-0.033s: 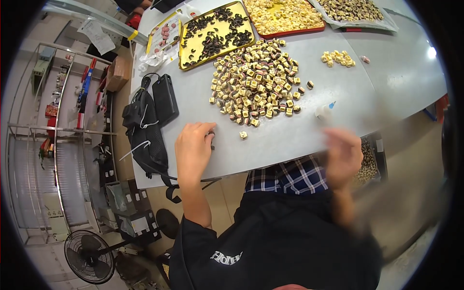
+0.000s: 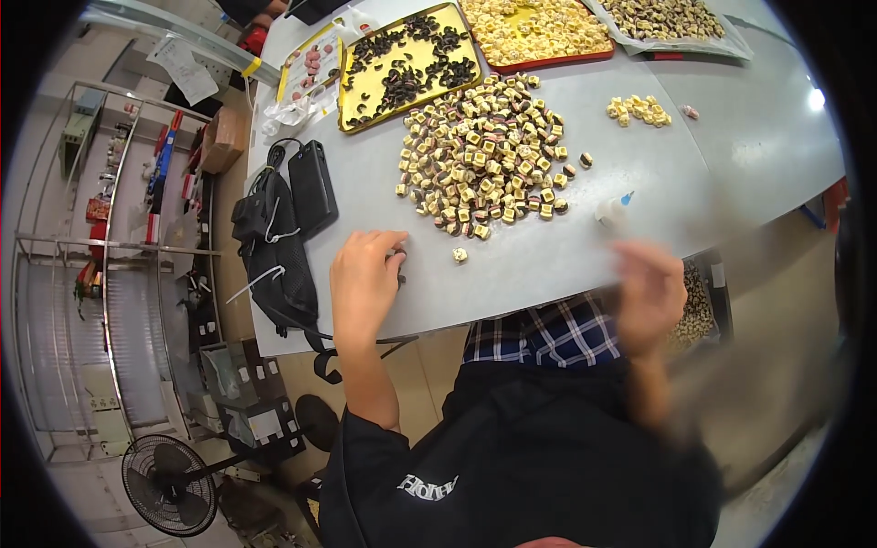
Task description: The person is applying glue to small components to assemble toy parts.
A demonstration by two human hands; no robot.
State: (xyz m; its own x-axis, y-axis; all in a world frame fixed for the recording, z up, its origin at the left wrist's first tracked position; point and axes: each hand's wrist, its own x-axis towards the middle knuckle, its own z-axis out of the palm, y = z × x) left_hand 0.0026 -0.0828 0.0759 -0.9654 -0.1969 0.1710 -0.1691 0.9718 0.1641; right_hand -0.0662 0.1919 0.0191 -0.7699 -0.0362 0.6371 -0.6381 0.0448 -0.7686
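Note:
My left hand rests at the table's near edge, left of centre, with thumb and fingers closed on a small dark piece that is mostly hidden. Another dark bit shows just under the thumb. My right hand is raised over the near edge on the right, its fingers smeared by motion. Beyond it stands a small whitish bottle with a blue tip. A lone cream piece lies between my hands. Past it spreads a large heap of small cream and dark pieces.
Along the back are a yellow tray of black curved pieces, a red-rimmed tray of cream pieces and a tray of mixed pieces. A black pouch with cables and a black box lie left. A small cream pile sits right.

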